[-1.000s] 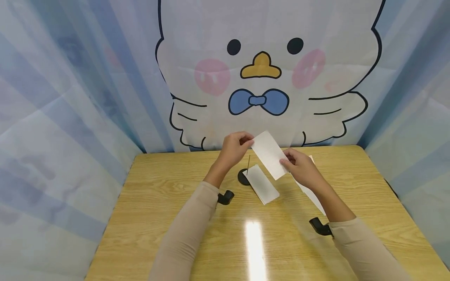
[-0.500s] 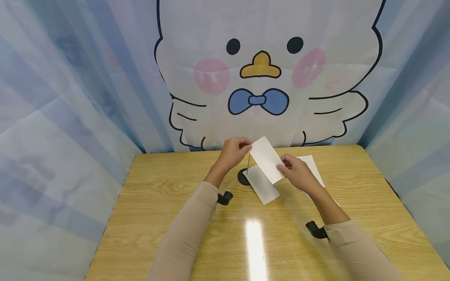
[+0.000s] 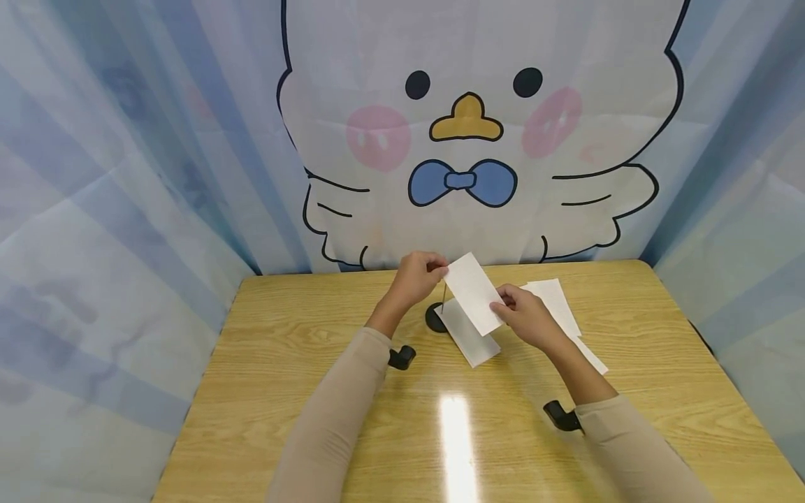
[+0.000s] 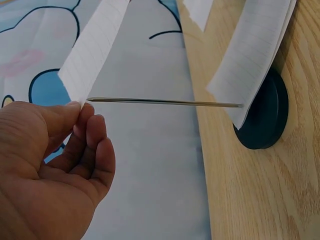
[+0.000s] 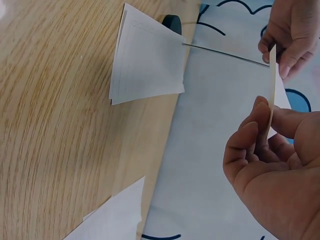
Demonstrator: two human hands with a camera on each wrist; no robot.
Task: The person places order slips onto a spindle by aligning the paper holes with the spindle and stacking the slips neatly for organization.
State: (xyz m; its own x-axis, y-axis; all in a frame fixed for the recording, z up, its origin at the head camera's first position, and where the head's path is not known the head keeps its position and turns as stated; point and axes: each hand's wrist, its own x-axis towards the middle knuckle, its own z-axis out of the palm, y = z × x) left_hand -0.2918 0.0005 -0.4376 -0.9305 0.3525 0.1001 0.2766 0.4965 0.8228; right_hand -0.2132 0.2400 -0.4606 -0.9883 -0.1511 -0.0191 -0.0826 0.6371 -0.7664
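Observation:
My left hand [image 3: 414, 281] pinches the upper left corner of a white slip of paper [image 3: 473, 295] between thumb and index finger. On the slip's right edge, my right hand [image 3: 528, 318] holds it the same way. Below stands a paper spike: a thin metal rod [image 4: 165, 102] rising from a round black base [image 4: 270, 117]. Several lined slips [image 5: 150, 60] are threaded on the rod, down at the base. The rod's tip is right at the held slip's corner, beside my left fingertips in the left wrist view.
Loose white slips [image 3: 555, 302] lie on the wooden table [image 3: 302, 321] to the right, partly behind my right forearm. A cartoon-printed curtain [image 3: 377, 230] hangs close behind the table's back edge. Wrist cameras [image 3: 402, 358] stick out from both sleeves.
Both hands have lowered the held slip a little and shifted it left, closer over the spike. More of the loose slips on the right now shows.

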